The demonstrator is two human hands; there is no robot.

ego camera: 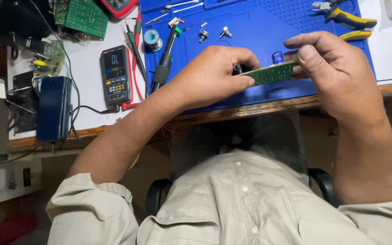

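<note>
One green board [272,72], held edge-on above the blue mat [250,31], pinched at its ends between left hand [209,75] and right hand [336,72]. Likely light, stiff and fragile; best gripped by the edges. One soldering iron [165,59], one meter [115,75], two loose knobbed parts [214,33].

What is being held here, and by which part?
A small green circuit board, pinched at its two ends: left hand on the left end, right hand on the right.
</note>
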